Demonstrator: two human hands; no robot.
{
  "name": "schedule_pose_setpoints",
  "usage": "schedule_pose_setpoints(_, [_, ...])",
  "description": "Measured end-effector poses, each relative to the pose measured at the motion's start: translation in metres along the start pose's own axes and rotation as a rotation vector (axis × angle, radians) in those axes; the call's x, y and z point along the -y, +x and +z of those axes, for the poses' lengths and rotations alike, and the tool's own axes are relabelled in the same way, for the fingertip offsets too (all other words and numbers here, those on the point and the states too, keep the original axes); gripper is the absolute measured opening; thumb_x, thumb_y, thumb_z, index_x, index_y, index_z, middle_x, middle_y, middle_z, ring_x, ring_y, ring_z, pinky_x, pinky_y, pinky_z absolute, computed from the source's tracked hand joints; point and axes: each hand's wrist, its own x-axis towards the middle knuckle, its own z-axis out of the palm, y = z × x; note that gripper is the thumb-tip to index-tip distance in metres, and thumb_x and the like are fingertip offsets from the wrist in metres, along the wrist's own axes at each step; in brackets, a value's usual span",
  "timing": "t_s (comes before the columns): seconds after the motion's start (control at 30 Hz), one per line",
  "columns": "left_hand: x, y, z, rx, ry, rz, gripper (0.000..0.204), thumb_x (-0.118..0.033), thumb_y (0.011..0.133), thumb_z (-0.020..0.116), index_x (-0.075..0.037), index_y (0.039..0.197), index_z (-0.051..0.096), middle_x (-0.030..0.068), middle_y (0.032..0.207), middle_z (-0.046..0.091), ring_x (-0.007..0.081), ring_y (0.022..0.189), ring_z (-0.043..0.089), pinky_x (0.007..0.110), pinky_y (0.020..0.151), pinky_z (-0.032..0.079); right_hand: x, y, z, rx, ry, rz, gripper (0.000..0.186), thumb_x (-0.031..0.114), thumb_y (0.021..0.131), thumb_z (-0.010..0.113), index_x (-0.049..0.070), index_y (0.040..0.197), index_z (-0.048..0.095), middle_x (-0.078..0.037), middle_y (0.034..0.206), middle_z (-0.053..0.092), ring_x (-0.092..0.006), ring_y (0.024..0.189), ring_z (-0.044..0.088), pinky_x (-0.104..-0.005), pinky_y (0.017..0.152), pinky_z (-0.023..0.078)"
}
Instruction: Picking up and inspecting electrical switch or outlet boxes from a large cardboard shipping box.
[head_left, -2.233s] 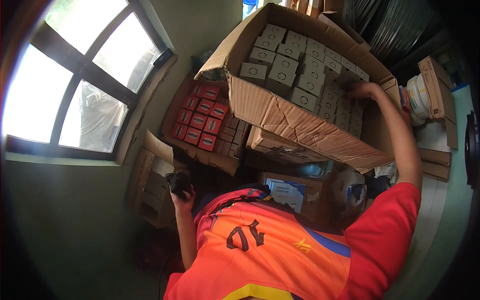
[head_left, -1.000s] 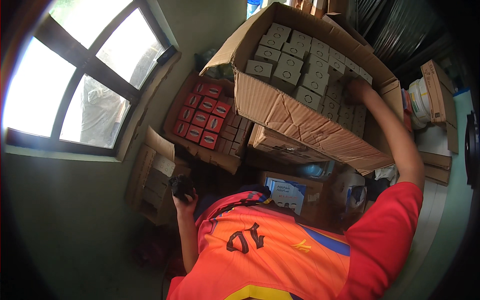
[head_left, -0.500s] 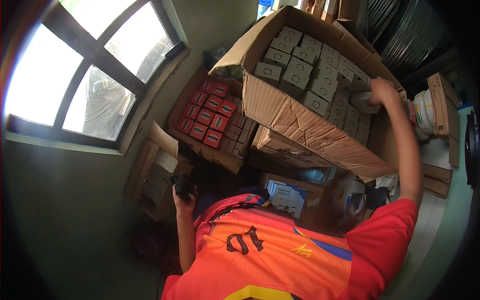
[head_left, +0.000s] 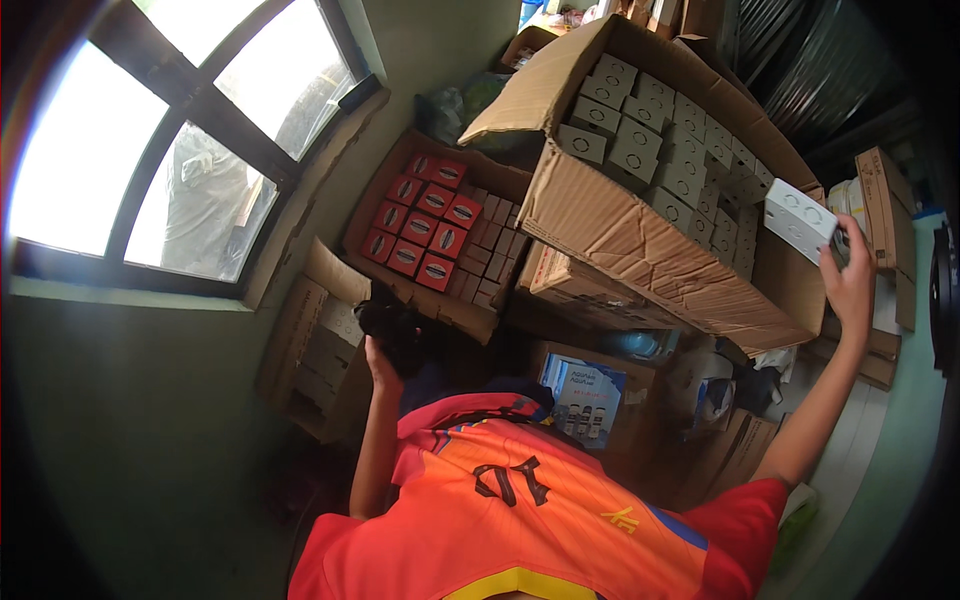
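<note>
My right hand (head_left: 850, 275) is closed on a white electrical box (head_left: 798, 220), a rectangular shell with round knockouts in its faces. It holds the box by one end, tilted, over the right end of a large open carton (head_left: 640, 245). Rows of similar pale electrical boxes (head_left: 632, 150) stand packed inside that carton. At the lower left, my left hand (head_left: 382, 366) is closed round a dark black object (head_left: 392, 328); its kind I cannot make out. The left hand is nearest to a smaller carton (head_left: 455, 310) holding red-topped boxes (head_left: 433, 200).
A window (head_left: 190, 140) fills the upper left wall. An open carton (head_left: 290, 345) with pale items leans below it. Under the large carton are another carton (head_left: 575, 285) and a blue-and-white printed panel (head_left: 582, 400). Plastic-wrapped goods (head_left: 830, 70) and a brown carton (head_left: 885, 210) stand right.
My right hand has lifted the white electrical box up and rightward out of the carton's interior. The left hand has shifted slightly right with the black object. The view has turned a little.
</note>
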Motion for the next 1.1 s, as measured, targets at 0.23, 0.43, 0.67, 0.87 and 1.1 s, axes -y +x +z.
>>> schedule_pose_setpoints(0.23, [-0.015, 0.051, 0.009, -0.029, 0.118, -0.241, 0.06, -0.046, 0.093, 0.038, -0.003, 0.127, 0.063, 0.0159, 0.109, 0.072, 0.0339, 0.091, 0.072, 0.047, 0.084, 0.059, 0.072, -0.09, -0.001, -0.473, 0.351, 0.109, 0.048, 0.022, 0.107, 0.044, -0.002, 0.148, 0.041, -0.017, 0.145, 0.051, -0.0263, 0.135, 0.048, -0.0384, 0.116, 0.034])
schedule_pose_setpoints(0.43, [-0.071, 0.045, 0.071, 0.309, 0.185, -0.485, 0.07, -0.069, 0.094, 0.045, -0.008, 0.126, 0.06, 0.0108, 0.099, 0.069, 0.0247, 0.089, 0.07, 0.041, 0.077, 0.059, 0.197, -0.146, 0.039, -0.674, 0.7, 0.136, 0.069, 0.046, 0.108, 0.045, -0.002, 0.155, 0.032, -0.014, 0.162, 0.034, -0.027, 0.143, 0.041, -0.0419, 0.118, 0.034])
schedule_pose_setpoints(0.67, [-0.089, 0.042, 0.1, 0.436, 0.333, -0.527, 0.059, -0.059, 0.097, 0.052, -0.009, 0.128, 0.06, 0.0117, 0.093, 0.069, 0.023, 0.076, 0.071, 0.036, 0.063, 0.06, 0.31, -0.173, 0.136, -0.633, 1.431, 0.091, 0.076, 0.047, 0.099, 0.064, 0.0, 0.153, 0.038, -0.01, 0.157, 0.044, -0.0207, 0.134, 0.051, -0.0408, 0.11, 0.045])
schedule_pose_setpoints(0.87, [-0.127, 0.002, 0.137, 0.519, 0.354, -0.182, 0.037, -0.027, 0.094, 0.059, -0.006, 0.125, 0.057, 0.0102, 0.105, 0.066, 0.0208, 0.087, 0.069, 0.034, 0.072, 0.06, 0.372, -0.184, 0.197, -0.63, 1.717, 0.239, 0.056, 0.038, 0.104, 0.06, 0.007, 0.148, 0.043, -0.007, 0.137, 0.057, -0.017, 0.124, 0.057, -0.0355, 0.104, 0.049])
schedule_pose_setpoints(1.1, [-0.152, -0.051, 0.188, 0.992, 0.886, 0.652, 0.048, -0.014, 0.073, 0.072, 0.005, 0.117, 0.063, 0.0172, 0.097, 0.063, 0.0276, 0.088, 0.064, 0.035, 0.082, 0.051, 0.448, -0.163, 0.24, -0.431, 1.924, 0.487, 0.034, 0.033, 0.111, 0.048, 0.006, 0.129, 0.056, -0.013, 0.133, 0.062, -0.0174, 0.119, 0.061, -0.0342, 0.104, 0.049])
